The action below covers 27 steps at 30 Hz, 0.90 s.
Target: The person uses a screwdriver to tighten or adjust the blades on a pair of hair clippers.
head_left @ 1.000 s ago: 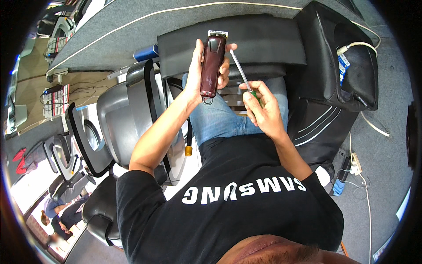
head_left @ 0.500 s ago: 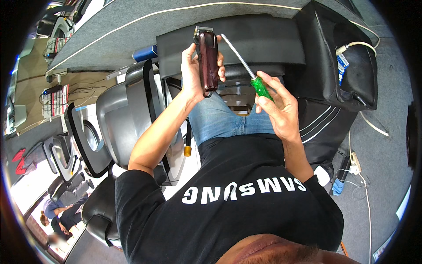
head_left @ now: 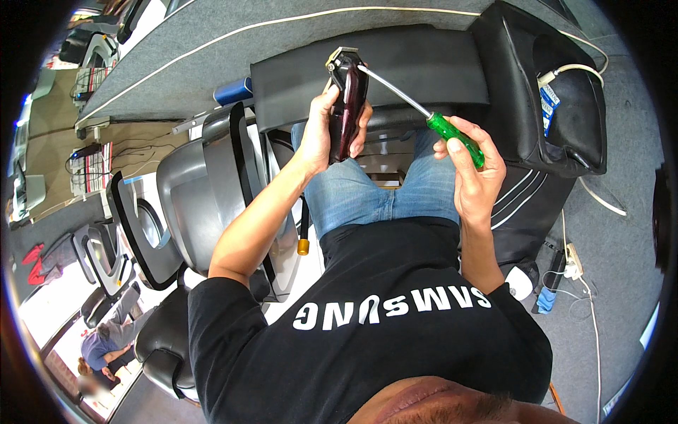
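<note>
A dark red and black hair clipper [head_left: 349, 106] stands upright in my left hand [head_left: 319, 131], its metal blade end pointing away from me. My fingers wrap round its body from both sides. My right hand [head_left: 477, 173] grips a screwdriver [head_left: 455, 136] by its see-through green handle. Its long metal shaft slants up and left, and the tip meets the clipper's right side just below the blade. Whether the tip sits in a screw is too small to make out. Both hands are held above my lap.
A black padded bench [head_left: 417, 63] lies beyond my hands, with a black armchair [head_left: 572, 120] at its right end. A black salon chair [head_left: 191, 198] stands at my left. A power strip [head_left: 571, 261] with white cables lies on the floor at right. Another person [head_left: 106, 350] is at far left.
My left hand has moved slightly right and turned the clipper. My right hand has shifted right and a little down, and the screwdriver tip now touches the clipper's side.
</note>
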Each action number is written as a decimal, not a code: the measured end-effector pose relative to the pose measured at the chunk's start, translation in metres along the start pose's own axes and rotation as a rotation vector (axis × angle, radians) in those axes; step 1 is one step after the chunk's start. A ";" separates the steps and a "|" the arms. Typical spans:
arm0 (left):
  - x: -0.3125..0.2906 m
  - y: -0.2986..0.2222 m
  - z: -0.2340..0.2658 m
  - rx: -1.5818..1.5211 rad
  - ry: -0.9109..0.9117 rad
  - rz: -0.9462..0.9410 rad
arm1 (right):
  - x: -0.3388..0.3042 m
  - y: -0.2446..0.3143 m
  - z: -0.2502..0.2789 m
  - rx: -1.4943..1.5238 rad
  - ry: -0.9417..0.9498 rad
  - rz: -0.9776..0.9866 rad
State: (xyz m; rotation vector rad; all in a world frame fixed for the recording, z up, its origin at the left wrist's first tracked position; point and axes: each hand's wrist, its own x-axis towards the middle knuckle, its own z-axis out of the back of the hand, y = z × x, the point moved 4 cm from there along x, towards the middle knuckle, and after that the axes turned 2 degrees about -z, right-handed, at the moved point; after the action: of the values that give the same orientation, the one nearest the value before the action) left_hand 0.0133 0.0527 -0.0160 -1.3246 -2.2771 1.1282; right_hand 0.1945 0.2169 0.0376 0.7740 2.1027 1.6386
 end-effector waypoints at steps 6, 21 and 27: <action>0.001 -0.001 -0.004 0.281 -0.107 -0.111 | -0.002 -0.001 0.001 -0.051 0.033 0.028; -0.002 0.003 0.000 0.541 -0.212 -0.238 | -0.003 0.006 -0.001 -0.151 0.047 0.104; -0.001 0.004 0.005 0.704 -0.302 -0.270 | -0.007 0.013 0.000 -0.292 -0.019 0.078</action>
State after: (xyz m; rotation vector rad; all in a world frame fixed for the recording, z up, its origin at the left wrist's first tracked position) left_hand 0.0132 0.0503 -0.0218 -0.5890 -1.8541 1.8739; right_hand 0.2028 0.2148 0.0499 0.7781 1.7843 1.9150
